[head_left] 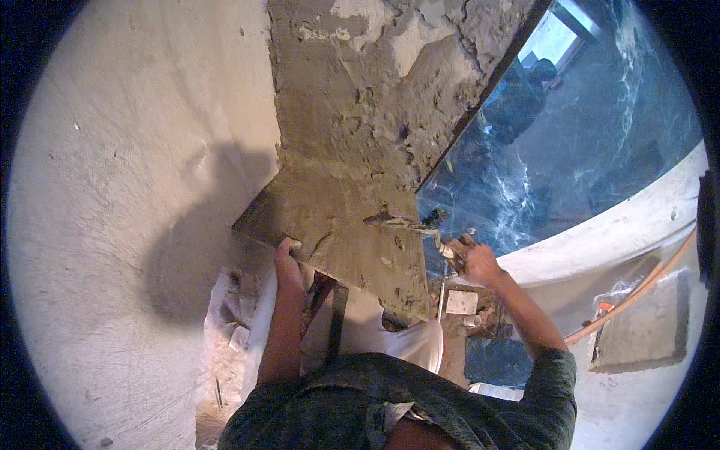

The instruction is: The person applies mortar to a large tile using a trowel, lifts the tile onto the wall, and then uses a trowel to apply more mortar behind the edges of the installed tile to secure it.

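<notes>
My left hand (288, 259) is closed on the near left edge of a flat mortar board (352, 255), its thumb on top. Grey-brown wet mortar coats the board, which lies up against a strip of rough mortar (360, 112) on the wall. In my right hand (478, 262), closed around the handle, is a trowel (436, 234). Its mortar-smeared blade reaches left over the right part of the board, and part of the blade blends into the mortar.
Pale plastered wall (120, 187) fills the left, with my shadow on it. Glossy blue marbled panel (570, 142) borders the mortar strip at right. Lower right are an orange-brown curved strip (637, 289) and a grey rectangular slab (645, 330). Below lies a small pale block (461, 302).
</notes>
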A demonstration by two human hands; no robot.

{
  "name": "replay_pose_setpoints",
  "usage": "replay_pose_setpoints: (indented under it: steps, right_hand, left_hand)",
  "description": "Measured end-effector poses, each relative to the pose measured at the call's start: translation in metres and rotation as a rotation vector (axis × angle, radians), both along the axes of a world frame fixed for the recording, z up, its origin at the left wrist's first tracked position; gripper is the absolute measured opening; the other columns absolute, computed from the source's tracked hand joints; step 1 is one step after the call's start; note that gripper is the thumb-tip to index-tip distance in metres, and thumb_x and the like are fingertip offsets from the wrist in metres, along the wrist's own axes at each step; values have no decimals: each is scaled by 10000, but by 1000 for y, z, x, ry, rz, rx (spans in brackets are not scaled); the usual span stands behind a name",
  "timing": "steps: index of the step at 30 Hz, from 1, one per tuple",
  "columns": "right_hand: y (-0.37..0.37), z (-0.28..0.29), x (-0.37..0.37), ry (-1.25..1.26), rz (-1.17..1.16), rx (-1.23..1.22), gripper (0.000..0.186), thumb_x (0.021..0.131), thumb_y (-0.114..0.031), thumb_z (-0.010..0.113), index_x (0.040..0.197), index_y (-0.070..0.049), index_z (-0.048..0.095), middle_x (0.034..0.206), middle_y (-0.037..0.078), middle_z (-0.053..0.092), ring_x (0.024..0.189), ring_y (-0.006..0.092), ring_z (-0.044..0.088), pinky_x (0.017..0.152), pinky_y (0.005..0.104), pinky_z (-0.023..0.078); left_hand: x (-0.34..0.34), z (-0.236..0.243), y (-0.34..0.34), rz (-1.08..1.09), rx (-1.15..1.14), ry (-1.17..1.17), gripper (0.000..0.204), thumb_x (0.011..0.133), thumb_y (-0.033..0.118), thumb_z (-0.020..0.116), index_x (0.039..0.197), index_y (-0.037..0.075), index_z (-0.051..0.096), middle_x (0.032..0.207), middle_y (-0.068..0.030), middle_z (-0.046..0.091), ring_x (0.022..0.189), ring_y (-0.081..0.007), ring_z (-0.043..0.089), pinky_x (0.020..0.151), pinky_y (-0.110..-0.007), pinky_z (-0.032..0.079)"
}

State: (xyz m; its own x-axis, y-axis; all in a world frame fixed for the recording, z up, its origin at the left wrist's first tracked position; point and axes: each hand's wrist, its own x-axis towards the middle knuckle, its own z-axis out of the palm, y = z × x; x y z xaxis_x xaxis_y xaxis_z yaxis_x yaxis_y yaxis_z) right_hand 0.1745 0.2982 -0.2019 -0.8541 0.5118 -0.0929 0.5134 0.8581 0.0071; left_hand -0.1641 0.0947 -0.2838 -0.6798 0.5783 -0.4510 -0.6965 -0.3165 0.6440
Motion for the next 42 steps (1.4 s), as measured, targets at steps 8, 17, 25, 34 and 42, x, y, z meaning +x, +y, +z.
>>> replay_pose_setpoints:
  steps: [8,17,25,34,42]
  right_hand:
    - [76,-63,-42,64,-53,-81,472,848,-370,573,1274,-196,468,921,180,613,801,395,596,672,473,500]
    - [122,-101,-75,-36,-141,-63,382,897,-415,457,1167,-153,524,887,199,637,809,412,608,687,498,498]
    - [108,-89,-98,-50,-153,61,395,871,-446,479,1097,-142,590,838,200,642,746,383,627,643,483,510]
    - [92,-83,-99,111,-156,298,441,874,-425,501,1233,-170,495,950,179,611,850,363,618,634,466,509]
    - [65,-21,-93,262,-259,240,419,869,-386,532,1194,-123,507,902,199,612,797,382,618,647,471,508]
  left_hand:
    - [7,-7,-7,-21,-110,118,205,725,254,557,820,76,588,831,-45,593,790,-214,553,769,-320,440]
    - [13,10,-11,-34,-251,90,194,713,291,580,764,104,572,730,-27,569,649,-186,533,601,-330,453]
    - [12,-2,-21,-101,-212,148,167,747,282,569,760,116,580,719,-15,568,625,-167,521,554,-315,432]
    - [-1,-45,-34,-143,-233,119,147,698,230,606,724,85,599,713,-26,592,634,-178,552,612,-306,439]
    - [6,-59,-26,-74,51,145,208,699,201,603,854,63,603,827,-37,600,744,-200,583,703,-326,486]
